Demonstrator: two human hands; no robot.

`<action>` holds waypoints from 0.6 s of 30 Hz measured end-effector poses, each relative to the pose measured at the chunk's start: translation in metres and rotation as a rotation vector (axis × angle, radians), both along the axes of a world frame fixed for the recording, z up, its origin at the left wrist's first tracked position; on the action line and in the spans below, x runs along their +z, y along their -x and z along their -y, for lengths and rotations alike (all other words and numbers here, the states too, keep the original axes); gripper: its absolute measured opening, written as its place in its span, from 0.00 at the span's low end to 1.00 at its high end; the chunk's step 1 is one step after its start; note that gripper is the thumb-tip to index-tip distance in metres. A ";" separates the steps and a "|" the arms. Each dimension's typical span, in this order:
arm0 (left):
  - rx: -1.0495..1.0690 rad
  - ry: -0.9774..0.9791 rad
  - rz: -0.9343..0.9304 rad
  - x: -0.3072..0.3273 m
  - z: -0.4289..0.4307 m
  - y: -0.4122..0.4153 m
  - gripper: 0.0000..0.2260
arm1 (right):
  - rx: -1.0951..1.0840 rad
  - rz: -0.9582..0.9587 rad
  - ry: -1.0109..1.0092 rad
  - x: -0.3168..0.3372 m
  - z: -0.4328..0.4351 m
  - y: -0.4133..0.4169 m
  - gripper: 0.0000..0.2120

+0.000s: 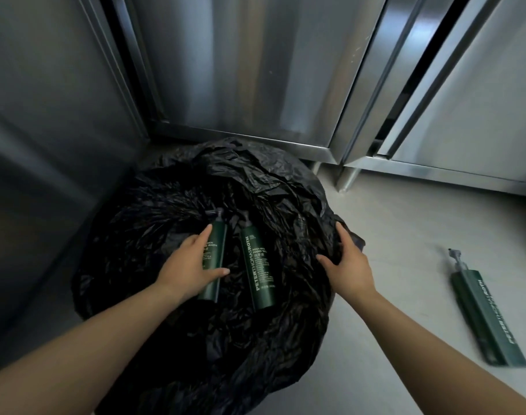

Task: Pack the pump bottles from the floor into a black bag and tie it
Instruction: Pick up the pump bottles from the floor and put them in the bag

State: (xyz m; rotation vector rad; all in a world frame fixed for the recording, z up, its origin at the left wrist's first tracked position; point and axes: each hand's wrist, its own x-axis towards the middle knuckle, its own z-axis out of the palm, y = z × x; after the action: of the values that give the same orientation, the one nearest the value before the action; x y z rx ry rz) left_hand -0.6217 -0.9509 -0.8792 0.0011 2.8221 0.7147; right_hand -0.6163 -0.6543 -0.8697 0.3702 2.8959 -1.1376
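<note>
left hand [193, 265] is wrapped round a dark green pump bottle [215, 259] inside the black bag [172, 187], thumb across the lower body, fingers up the left side. looks like it's setting it down, can't say for sure. second bottle [259, 266] lies loose just beside it at 3 o'clock, parallel, pump heads both pointing to 12. right hand [350, 262] is spread and clamped on the bag rim at 3 o'clock, holding the mouth open.

one more bottle [486, 313] is still on the floor [405, 235], well apart from the bag at 3–4 o'clock, blurred. so packing isn't done, tie not started.

risks from here, my read:
- right hand lets go of the rim to reach the floor bottle → thin film slumps over the two inside, mouth has to be reopened.
- pump nozzles are hard edges on thin plastic; dragging or dropping could snag or puncture.
- bag sits jammed against the steel cabinet [255, 70] at 12 and its leg [345, 175] at 1 o'clock → gathering the far rim for the knot is awkward, could catch.
- loose bottles may roll when the neck is pulled up.
</note>
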 end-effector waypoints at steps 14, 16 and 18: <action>-0.341 0.058 -0.032 0.052 -0.057 -0.005 0.31 | 0.055 -0.233 -0.110 0.059 -0.087 0.040 0.27; -0.370 0.074 -0.049 0.057 -0.070 -0.007 0.31 | 0.102 -0.101 -0.158 0.056 -0.102 0.035 0.26; -0.393 0.089 -0.058 0.062 -0.080 -0.009 0.31 | 0.216 0.060 -0.164 0.043 -0.109 0.021 0.27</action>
State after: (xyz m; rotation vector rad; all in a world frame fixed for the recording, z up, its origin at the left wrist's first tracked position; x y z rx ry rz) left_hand -0.6123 -0.8708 -0.8176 0.5519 2.7770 0.5048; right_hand -0.6370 -0.5455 -0.8270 0.0873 2.8969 -0.8466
